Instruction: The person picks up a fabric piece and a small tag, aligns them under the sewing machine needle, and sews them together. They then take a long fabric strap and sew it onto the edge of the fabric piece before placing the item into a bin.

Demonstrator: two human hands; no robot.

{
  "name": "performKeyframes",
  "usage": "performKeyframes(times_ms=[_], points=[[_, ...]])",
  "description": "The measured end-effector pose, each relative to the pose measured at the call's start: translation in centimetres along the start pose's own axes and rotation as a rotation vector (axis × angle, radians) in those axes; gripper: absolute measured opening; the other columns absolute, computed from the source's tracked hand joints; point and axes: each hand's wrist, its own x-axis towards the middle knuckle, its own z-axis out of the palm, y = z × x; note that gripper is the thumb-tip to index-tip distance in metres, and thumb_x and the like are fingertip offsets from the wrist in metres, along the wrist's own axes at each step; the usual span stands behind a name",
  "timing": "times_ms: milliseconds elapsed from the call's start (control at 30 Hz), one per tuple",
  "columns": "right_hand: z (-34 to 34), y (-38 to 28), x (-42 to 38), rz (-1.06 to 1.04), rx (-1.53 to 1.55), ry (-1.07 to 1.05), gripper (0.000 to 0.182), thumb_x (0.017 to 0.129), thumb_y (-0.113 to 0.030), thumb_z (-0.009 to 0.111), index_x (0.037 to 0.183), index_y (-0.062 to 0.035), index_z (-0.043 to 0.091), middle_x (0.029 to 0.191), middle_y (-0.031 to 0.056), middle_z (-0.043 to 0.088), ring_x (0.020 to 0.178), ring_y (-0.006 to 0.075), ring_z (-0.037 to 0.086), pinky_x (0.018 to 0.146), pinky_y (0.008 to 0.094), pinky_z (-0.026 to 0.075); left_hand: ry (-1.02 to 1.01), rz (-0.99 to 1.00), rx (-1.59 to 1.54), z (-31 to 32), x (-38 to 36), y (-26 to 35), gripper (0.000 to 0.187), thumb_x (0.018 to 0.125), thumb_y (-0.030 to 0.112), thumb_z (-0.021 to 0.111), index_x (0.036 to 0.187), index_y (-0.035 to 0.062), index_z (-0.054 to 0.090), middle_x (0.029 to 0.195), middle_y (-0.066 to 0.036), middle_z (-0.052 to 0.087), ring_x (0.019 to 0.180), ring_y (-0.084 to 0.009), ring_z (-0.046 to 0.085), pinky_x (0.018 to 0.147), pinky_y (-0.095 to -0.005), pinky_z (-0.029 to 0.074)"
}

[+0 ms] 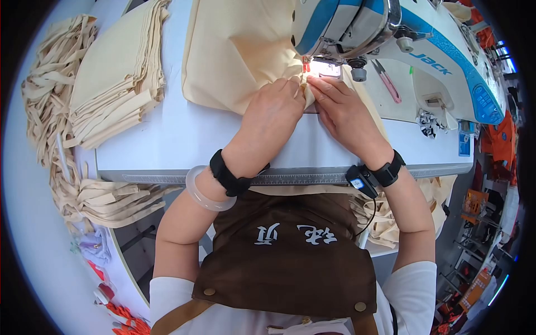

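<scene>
A large piece of cream fabric [223, 61] lies on the white sewing table, its inner part gathered under the lit needle area of a blue and white sewing machine [446, 61]. My left hand [276, 97] has its fingers bent and pressed together on the fabric edge, just in front of the presser foot. Close beside it, my right hand [340, 109] holds the same fabric between thumb and fingers, right of the seam. The fingertips of both hands nearly meet at the fabric. Fabric hides part of the needle area.
Stacked cream fabric pieces [120, 72] and bundled cream straps [56, 84] are at the left. Pink-handled snippers [388, 84] and a small black-and-white bundle [428, 124] lie at the right. A ruler strip [312, 177] runs along the table's front edge.
</scene>
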Motion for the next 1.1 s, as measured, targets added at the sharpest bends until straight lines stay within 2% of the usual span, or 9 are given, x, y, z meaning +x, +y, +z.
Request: performKeyframes(times_ms=[133, 433, 633, 833, 933, 1033, 1100], points=[[0.0, 0.4, -0.2, 0.004, -0.007, -0.030, 0.040, 0.082, -0.002, 0.065, 0.122, 0.0054, 0.061, 0.137, 0.0086, 0.056, 0.123, 0.0273, 0.053, 0.094, 0.0384, 0.050, -0.022, -0.102, -0.067, -0.8, 0.1, 0.4, 0.027, 0.082, 0.003, 0.057, 0.108, -0.0007, 0.062, 0.101, -0.012, 0.063, 0.097, -0.0276, 0.062, 0.080, -0.0386, 0.053], [0.1, 0.5, -0.1, -0.015, 0.030, 0.025, 0.040, 0.079, 0.000, 0.064, 0.119, 0.0053, 0.062, 0.131, 0.0085, 0.058, 0.118, 0.0271, 0.056, 0.087, 0.0381, 0.051, -0.063, -0.091, -0.081, -0.5, 0.5, 0.2, 0.044, 0.080, -0.003, 0.057, 0.123, -0.0018, 0.060, 0.114, -0.013, 0.061, 0.106, -0.0304, 0.059, 0.084, -0.0404, 0.053], [0.4, 0.4, -0.3, 0.004, 0.019, 0.059, 0.038, 0.079, 0.001, 0.062, 0.116, 0.0079, 0.062, 0.123, 0.0124, 0.060, 0.113, 0.0290, 0.059, 0.086, 0.0398, 0.052, -0.073, -0.083, -0.036, -0.1, 0.3, 0.3, 0.043, 0.080, -0.003, 0.057, 0.122, -0.0009, 0.063, 0.119, -0.013, 0.061, 0.110, -0.0298, 0.058, 0.088, -0.0399, 0.052], [0.9, 0.2, -0.5, 0.041, -0.010, 0.066, 0.038, 0.079, -0.001, 0.061, 0.116, 0.0066, 0.063, 0.123, 0.0107, 0.062, 0.112, 0.0272, 0.060, 0.082, 0.0377, 0.050, -0.087, -0.079, -0.019, -0.1, 0.3, 0.2, 0.043, 0.080, -0.001, 0.057, 0.123, -0.0002, 0.064, 0.120, -0.013, 0.061, 0.110, -0.0296, 0.058, 0.089, -0.0397, 0.050], [1.2, 0.3, -0.7, 0.037, -0.046, 0.059, 0.037, 0.079, -0.003, 0.062, 0.115, 0.0052, 0.065, 0.123, 0.0089, 0.063, 0.111, 0.0246, 0.060, 0.082, 0.0354, 0.048, -0.126, -0.119, -0.069, -0.4, 0.5, 0.2, 0.048, 0.072, -0.007, 0.065, 0.120, -0.0015, 0.063, 0.125, -0.014, 0.059, 0.115, -0.0332, 0.057, 0.094, -0.0422, 0.050], [0.7, 0.1, -0.4, 0.021, -0.116, 0.088, 0.035, 0.079, -0.005, 0.064, 0.113, 0.0034, 0.066, 0.122, 0.0072, 0.065, 0.109, 0.0222, 0.059, 0.084, 0.0345, 0.046, -0.094, -0.086, -0.022, -0.1, 0.5, 0.1, 0.043, 0.080, -0.002, 0.058, 0.122, 0.0007, 0.064, 0.121, -0.013, 0.060, 0.112, -0.0305, 0.058, 0.090, -0.0413, 0.050], [0.6, 0.1, -0.4, 0.026, -0.134, 0.081, 0.033, 0.079, -0.007, 0.065, 0.111, 0.0020, 0.068, 0.122, 0.0061, 0.065, 0.109, 0.0213, 0.059, 0.085, 0.0345, 0.046, -0.106, -0.093, -0.030, -0.1, 0.7, -0.1, 0.043, 0.079, -0.002, 0.058, 0.122, 0.0009, 0.064, 0.122, -0.013, 0.060, 0.113, -0.0308, 0.057, 0.091, -0.0418, 0.050]])
